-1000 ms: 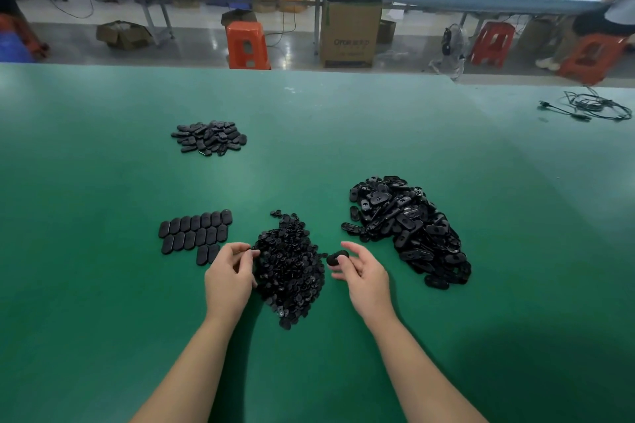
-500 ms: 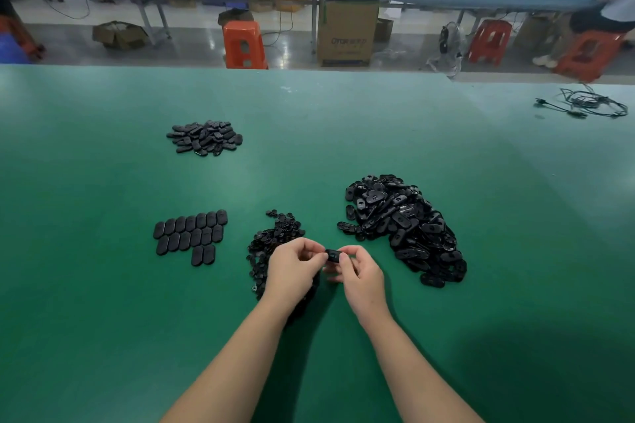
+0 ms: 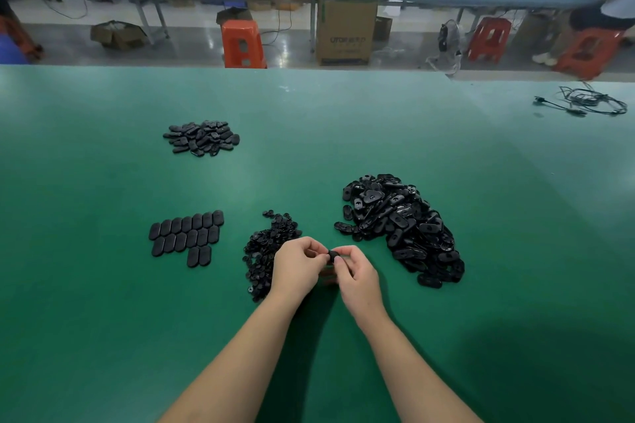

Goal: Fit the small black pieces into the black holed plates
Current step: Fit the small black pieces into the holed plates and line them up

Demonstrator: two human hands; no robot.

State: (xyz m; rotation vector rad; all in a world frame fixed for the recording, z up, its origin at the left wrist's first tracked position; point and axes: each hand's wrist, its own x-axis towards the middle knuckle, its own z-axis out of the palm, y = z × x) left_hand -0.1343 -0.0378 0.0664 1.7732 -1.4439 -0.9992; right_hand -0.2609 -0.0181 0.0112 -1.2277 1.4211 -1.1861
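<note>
My left hand (image 3: 298, 266) and my right hand (image 3: 357, 273) meet just above the green table, fingertips together around one black holed plate (image 3: 332, 255). Both hands pinch it; whether a small piece sits between my left fingers is hidden. A heap of small black pieces (image 3: 266, 247) lies directly left of and under my left hand. To the right of my right hand is a large pile of black holed plates (image 3: 398, 223). Neat rows of oval black plates (image 3: 187, 233) lie flat at the left.
A smaller heap of black oval parts (image 3: 202, 138) sits farther back on the left. A tangle of black cable (image 3: 591, 101) lies at the far right of the table. Beyond the table's far edge stand red stools (image 3: 242, 43) and a cardboard box (image 3: 345, 29).
My left hand left the pile of small pieces and moved right to meet my right hand, which kept the plate. Since half a second ago the hands have stayed together.
</note>
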